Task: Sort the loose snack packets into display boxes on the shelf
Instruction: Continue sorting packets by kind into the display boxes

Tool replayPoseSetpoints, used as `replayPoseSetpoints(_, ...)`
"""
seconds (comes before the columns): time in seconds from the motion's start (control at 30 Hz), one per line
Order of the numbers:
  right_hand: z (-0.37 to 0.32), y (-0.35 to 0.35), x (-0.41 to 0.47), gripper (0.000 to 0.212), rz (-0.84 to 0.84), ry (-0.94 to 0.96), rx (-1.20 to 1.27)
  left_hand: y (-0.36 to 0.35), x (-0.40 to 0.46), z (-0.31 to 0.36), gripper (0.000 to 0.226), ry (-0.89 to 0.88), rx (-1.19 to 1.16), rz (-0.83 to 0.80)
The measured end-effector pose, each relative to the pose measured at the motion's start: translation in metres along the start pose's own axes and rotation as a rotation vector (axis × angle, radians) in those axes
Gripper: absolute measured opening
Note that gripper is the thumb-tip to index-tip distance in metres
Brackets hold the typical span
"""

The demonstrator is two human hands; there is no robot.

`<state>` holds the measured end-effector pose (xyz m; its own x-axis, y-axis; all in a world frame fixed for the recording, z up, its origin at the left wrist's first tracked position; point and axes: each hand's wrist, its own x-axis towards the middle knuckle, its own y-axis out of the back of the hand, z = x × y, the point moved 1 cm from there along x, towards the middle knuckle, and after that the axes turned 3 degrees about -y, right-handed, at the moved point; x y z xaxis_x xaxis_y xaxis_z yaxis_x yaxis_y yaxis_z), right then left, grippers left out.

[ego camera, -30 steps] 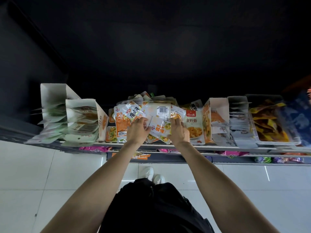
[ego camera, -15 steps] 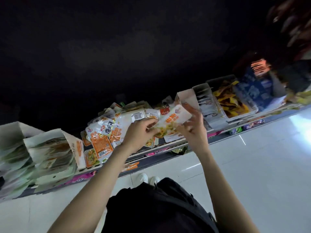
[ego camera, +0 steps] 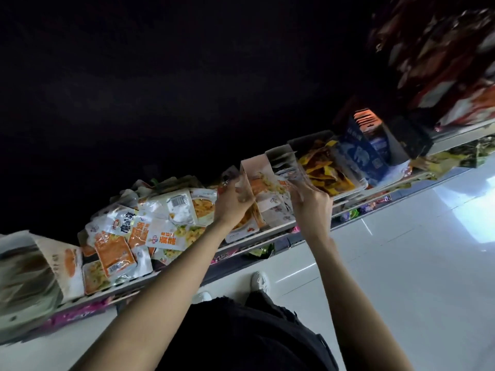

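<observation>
Left of the left hand (ego camera: 232, 202), a heap of loose snack packets (ego camera: 150, 228) in white and orange wrappers crowds the shelf (ego camera: 270, 238), and beyond it at the frame's edge stands a blurred cardboard display box (ego camera: 40, 266). Right of the right hand (ego camera: 312, 203) sit a tray of yellow packets (ego camera: 325, 170) and a dark blue carton (ego camera: 367, 153). Between the hands stands an open pale display box (ego camera: 263, 183) printed with a noodle-like snack picture. The left hand curls around the box's near side wall, gripping it. The right hand's fingers pinch a pale packet (ego camera: 288, 180) at the box's mouth, touching the packets already stacked inside. White shoes (ego camera: 259, 281) show on the tiled floor (ego camera: 401, 263) below.
</observation>
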<state>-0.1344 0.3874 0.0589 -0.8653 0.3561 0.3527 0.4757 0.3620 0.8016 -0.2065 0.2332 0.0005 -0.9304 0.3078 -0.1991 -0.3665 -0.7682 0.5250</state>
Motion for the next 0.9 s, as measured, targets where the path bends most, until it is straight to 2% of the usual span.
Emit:
replayPoseSetpoints(0.13, 0.004, -0.039, 0.028, 0.055, -0.304, 0.275, -0.357, -0.022, 0.006, 0.002, 0.065, 0.078, 0.003, 0.048)
replayPoseSetpoints(0.17, 0.005, -0.047, 0.032, 0.057, -0.333, 0.359, -0.423, -0.024, 0.007, 0.002, 0.066, 0.083, -0.008, 0.061)
replayPoseSetpoints(0.3, 0.006, -0.06, 0.042, 0.045, -0.384, 0.632, -0.535, -0.027, 0.01, -0.002, 0.066, 0.092, -0.04, 0.071)
replayPoseSetpoints(0.43, 0.015, -0.064, 0.04, 0.04, -0.626, 0.603, -0.616, -0.029, 0.008, -0.01, 0.058, 0.086, -0.022, 0.087)
replayPoseSetpoints(0.47, 0.017, -0.063, 0.038, 0.04, -0.601, 0.574, -0.564, -0.027, 0.006, -0.01, 0.053, 0.074, -0.018, 0.104)
replayPoseSetpoints(0.53, 0.014, -0.058, 0.031, 0.038, -0.431, 0.56, -0.35, -0.014, -0.008, -0.016, 0.042, 0.044, 0.009, 0.227)
replayPoseSetpoints(0.6, 0.002, -0.058, 0.018, 0.034, -0.269, 0.586, -0.136, 0.007, -0.029, -0.031, 0.034, 0.032, 0.079, 0.464)
replayPoseSetpoints(0.63, -0.007, -0.061, 0.009, 0.034, -0.272, 0.612, -0.074, 0.018, -0.042, -0.046, 0.033, 0.051, 0.126, 0.583)
replayPoseSetpoints(0.67, -0.019, -0.065, 0.001, 0.035, -0.334, 0.638, -0.017, 0.029, -0.054, -0.061, 0.035, 0.096, 0.167, 0.681)
replayPoseSetpoints(0.73, -0.044, -0.082, -0.015, 0.036, -0.595, 0.575, 0.078, 0.049, -0.072, -0.091, 0.047, 0.262, 0.2, 0.774)
replayPoseSetpoints(0.8, -0.058, -0.107, -0.028, 0.04, -0.901, 0.438, 0.063, 0.066, -0.082, -0.11, 0.06, 0.453, 0.164, 0.705)
replayPoseSetpoints(0.9, -0.071, -0.137, -0.045, 0.049, -1.151, 0.35, -0.029, 0.078, -0.087, -0.124, 0.057, 0.554, 0.1, 0.5)
